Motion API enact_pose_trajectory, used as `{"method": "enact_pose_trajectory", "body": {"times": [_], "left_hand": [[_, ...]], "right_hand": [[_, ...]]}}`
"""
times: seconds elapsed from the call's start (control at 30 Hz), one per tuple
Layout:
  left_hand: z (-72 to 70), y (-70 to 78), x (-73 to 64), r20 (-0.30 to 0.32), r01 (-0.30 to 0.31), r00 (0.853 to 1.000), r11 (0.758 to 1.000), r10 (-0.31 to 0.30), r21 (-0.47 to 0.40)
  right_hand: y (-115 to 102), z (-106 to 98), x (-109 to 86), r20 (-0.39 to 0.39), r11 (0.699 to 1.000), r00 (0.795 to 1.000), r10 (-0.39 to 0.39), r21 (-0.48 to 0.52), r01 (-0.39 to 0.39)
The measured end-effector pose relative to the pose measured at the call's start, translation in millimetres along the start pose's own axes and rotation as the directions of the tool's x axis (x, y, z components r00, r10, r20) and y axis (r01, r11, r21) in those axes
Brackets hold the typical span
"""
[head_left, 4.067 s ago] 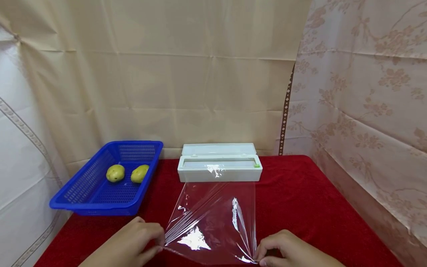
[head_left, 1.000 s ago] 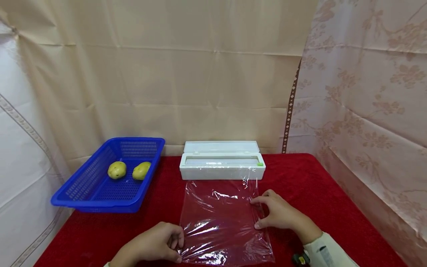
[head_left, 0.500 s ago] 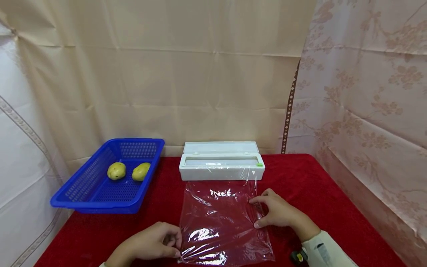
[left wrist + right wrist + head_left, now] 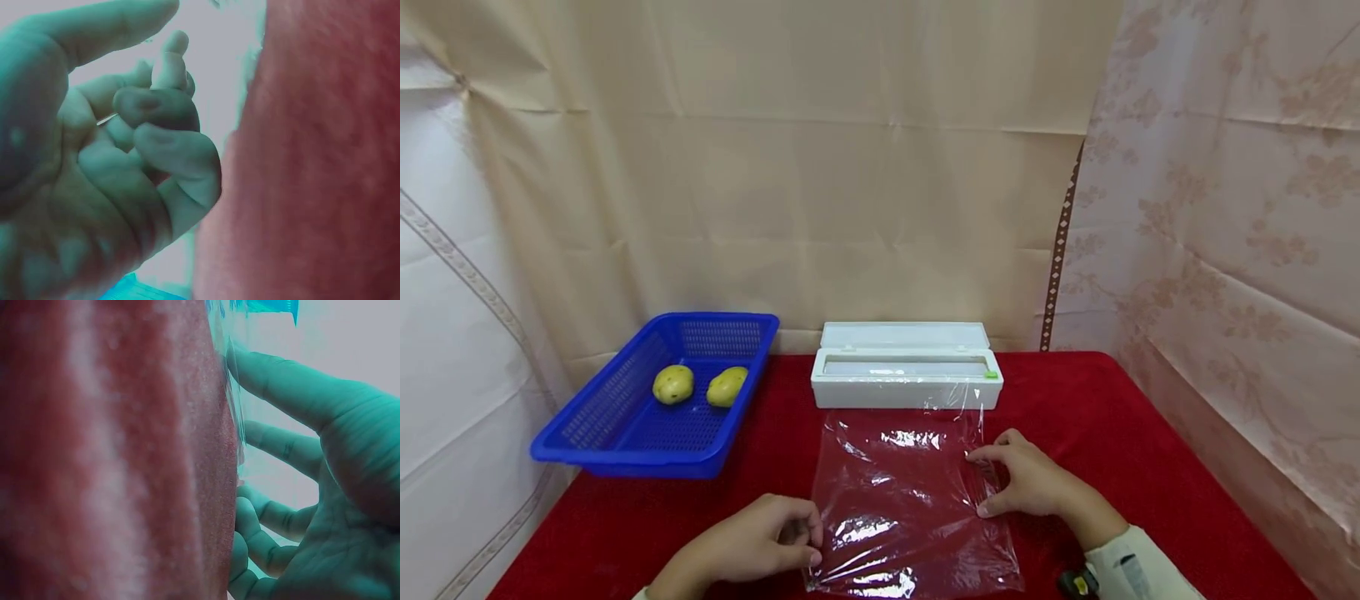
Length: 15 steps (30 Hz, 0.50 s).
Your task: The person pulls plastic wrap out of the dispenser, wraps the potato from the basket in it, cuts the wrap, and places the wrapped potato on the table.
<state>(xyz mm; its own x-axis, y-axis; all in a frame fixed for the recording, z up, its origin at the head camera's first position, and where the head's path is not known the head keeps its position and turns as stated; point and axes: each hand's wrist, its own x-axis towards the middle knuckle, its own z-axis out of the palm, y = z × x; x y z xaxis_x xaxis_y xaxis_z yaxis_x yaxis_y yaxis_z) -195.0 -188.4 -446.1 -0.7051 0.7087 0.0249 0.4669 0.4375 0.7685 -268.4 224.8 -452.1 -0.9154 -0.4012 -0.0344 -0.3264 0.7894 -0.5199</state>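
A sheet of clear cling film lies wrinkled on the red cloth, running toward me from a white cling film dispenser with its lid raised. At the sheet's lower left edge is my left hand; its fingers are loosely bent, and the thumb stands apart from them in the left wrist view. My right hand touches the sheet's right edge with thumb and index finger spread apart. In the right wrist view, the index fingertip and thumb tip meet the film's shiny edge. Neither hand visibly pinches it.
A blue plastic basket with two potatoes, one left and one right, stands at the left. The dispenser carries a small green slider. Curtains hang behind and along both sides of the red-covered table.
Earlier both hands pinched the film's near corners and held it taut. Now it lies down on the cloth, and my right hand has moved forward along its right edge. Lately the hands barely move.
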Motion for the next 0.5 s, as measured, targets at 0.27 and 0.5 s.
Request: {"method": "enact_pose_trajectory", "body": {"times": [0.27, 0.5], "left_hand": [[-11.5, 23.0, 2.1, -0.124, 0.062, 0.991, 0.993, -0.050, 0.098], [-36.6, 36.8, 5.8, -0.253, 0.091, 0.967, 0.965, -0.026, 0.246]], "right_hand": [[-3.0, 0.9, -2.9, -0.008, 1.000, 1.000, -0.019, -0.003, 0.019], [-2.2, 0.7, -2.7, -0.002, 1.000, 1.000, 0.001, -0.014, -0.001]]}}
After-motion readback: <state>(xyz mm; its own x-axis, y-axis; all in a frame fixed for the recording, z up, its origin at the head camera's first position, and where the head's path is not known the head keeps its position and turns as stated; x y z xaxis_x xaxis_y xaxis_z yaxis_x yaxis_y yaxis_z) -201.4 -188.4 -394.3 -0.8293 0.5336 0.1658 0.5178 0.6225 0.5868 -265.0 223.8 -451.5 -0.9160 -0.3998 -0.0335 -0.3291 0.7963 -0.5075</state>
